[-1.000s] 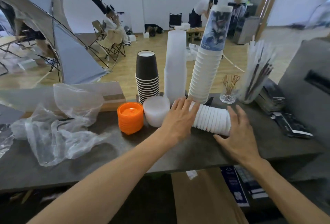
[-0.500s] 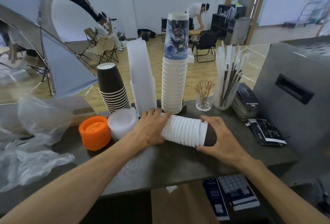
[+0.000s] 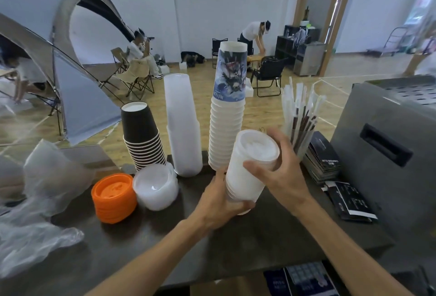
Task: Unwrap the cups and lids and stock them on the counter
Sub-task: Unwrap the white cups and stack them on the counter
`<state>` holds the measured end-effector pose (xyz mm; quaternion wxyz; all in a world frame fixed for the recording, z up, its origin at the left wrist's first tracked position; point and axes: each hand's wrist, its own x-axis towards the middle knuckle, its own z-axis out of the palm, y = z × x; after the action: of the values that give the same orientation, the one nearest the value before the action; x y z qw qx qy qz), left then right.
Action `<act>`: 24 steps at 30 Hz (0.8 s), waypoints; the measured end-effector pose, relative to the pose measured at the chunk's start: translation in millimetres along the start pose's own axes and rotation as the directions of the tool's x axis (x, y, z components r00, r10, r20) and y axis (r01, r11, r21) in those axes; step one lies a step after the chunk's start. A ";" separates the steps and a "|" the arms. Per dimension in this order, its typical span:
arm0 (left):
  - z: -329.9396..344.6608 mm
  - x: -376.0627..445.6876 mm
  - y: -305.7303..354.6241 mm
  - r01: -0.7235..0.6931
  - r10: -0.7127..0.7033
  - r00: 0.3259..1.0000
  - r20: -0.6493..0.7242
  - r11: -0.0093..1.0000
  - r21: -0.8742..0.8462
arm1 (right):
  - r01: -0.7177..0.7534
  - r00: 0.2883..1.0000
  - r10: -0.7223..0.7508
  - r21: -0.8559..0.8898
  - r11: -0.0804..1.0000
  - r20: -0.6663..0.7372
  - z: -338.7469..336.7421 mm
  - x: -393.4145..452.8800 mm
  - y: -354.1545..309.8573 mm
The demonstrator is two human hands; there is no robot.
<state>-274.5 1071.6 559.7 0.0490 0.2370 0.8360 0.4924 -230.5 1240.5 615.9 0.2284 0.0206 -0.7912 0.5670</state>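
Both hands hold a short stack of white lids (image 3: 250, 165), tilted nearly upright above the dark counter (image 3: 271, 236). My left hand (image 3: 219, 203) grips its lower end and my right hand (image 3: 280, 173) wraps its upper part. Behind it stand a tall stack of white cups (image 3: 226, 130) topped by a printed cup, a stack of clear cups (image 3: 182, 125) and a stack of black cups (image 3: 141, 135). Orange lids (image 3: 114, 197) and clear lids (image 3: 154, 186) sit at the left.
Crumpled plastic wrap (image 3: 40, 201) covers the counter's left end. A glass of wrapped straws (image 3: 300, 116), stacked dark booklets (image 3: 323, 158) and a grey metal machine (image 3: 389, 154) stand at the right. Other people and folding chairs are in the room beyond.
The white lid stack lay on its side on the counter; both hands have lifted it and turned it nearly upright. The head camera has moved closer and to the right.
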 end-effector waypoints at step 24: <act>-103.6 35.2 71.5 -0.152 0.105 0.974 0.201 0.961 0.230 | -0.115 0.988 0.095 0.163 0.980 0.122 44.9 5.6 4.8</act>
<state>-313.4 1033.2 678.4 0.0658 0.3405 0.8646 0.3636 -252.1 1202.7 602.4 0.1503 0.0302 -0.7516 0.6415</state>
